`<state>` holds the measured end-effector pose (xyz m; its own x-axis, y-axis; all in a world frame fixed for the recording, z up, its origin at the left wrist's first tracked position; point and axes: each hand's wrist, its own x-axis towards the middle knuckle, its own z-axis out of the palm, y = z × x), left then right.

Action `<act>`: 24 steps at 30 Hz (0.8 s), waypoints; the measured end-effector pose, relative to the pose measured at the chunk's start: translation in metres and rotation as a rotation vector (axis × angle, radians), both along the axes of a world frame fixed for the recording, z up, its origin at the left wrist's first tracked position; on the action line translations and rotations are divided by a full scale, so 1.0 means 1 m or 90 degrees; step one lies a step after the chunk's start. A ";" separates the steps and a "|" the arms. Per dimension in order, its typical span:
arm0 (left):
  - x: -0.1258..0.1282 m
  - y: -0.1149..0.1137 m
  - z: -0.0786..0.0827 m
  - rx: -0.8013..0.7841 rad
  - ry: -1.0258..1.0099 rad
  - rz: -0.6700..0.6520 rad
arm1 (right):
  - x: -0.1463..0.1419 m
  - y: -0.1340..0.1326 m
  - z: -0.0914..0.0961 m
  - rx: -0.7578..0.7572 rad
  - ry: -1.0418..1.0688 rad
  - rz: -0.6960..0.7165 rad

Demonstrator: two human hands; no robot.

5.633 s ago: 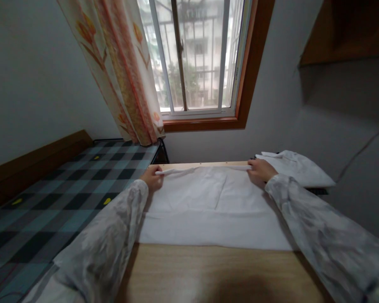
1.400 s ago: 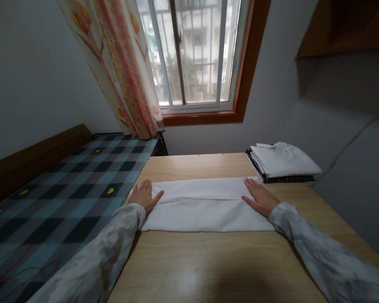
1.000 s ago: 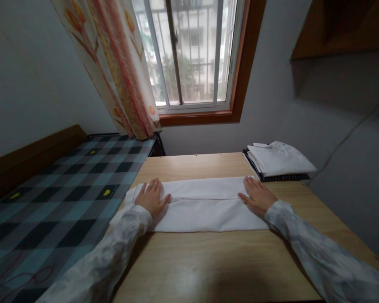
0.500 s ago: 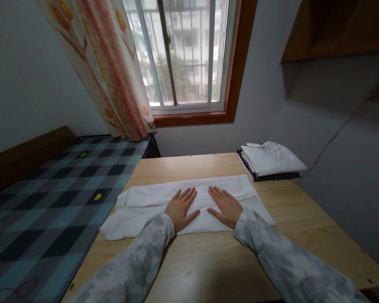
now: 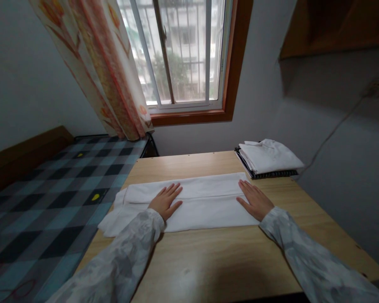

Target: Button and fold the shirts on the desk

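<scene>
A checked bed (image 5: 50, 189) is seen on the left, and beside it a wooden table (image 5: 208, 261) on which a white cloth (image 5: 205, 204) is laid, folded into a long band that reaches the table's left edge. A folded stack (image 5: 270, 158) is set at the far right, apart from the cloth. The left hand (image 5: 166, 201) and right hand (image 5: 255, 200) are pressed flat on the cloth, fingers outstretched, nothing gripped.

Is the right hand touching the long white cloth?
Touching. The head view shows the right hand lying flat, palm down, on the right end of the white cloth.
</scene>
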<state>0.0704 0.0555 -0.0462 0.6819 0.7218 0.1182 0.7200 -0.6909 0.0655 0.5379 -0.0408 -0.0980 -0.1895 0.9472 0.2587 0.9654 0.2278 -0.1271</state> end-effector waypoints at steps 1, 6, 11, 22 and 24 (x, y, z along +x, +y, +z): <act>-0.009 0.003 0.000 -0.002 0.005 0.010 | 0.001 -0.001 -0.001 0.001 -0.003 -0.001; -0.045 0.011 0.001 0.000 0.024 0.055 | 0.000 -0.001 -0.001 -0.004 -0.007 -0.002; -0.052 0.020 0.000 0.005 0.028 0.139 | 0.001 -0.001 -0.002 -0.006 -0.007 -0.005; -0.024 0.060 -0.001 -0.032 0.052 0.167 | 0.023 -0.010 -0.011 -0.028 -0.025 -0.089; -0.038 0.064 -0.001 -0.027 0.067 0.228 | 0.024 -0.012 -0.012 -0.034 -0.023 -0.100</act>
<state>0.0319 0.1192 -0.0474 0.3927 0.9193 0.0261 0.9196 -0.3928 0.0012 0.5622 -0.0523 -0.1096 -0.0461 0.9780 0.2032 0.9928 0.0674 -0.0988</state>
